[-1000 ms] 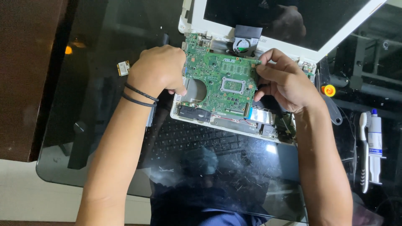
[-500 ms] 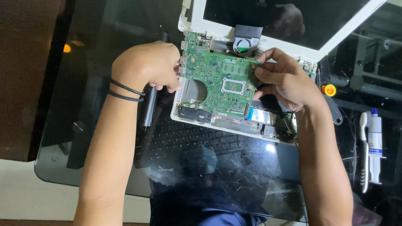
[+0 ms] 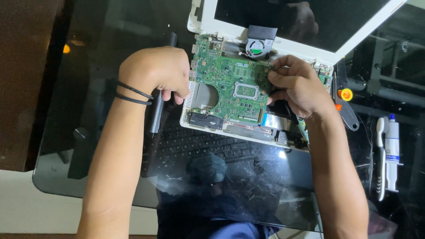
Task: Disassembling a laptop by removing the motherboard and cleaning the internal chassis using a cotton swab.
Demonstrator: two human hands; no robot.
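Dim room; overhead glare on glass table; sharp centre; dark corners.

A black keyboard lies flat on the dark glass desk near its front edge, partly under reflections. Toward the desk's right edge, 1 white toothbrush lies lengthwise, and just beside it rests 1 white syringe-shaped tube with a blue cap. Further back on the right side sits a tool with an orange-and-yellow knob and a grey handle. Beyond the desk's left edge, a brown surface shows, and a small orange light glows at the far left corner.
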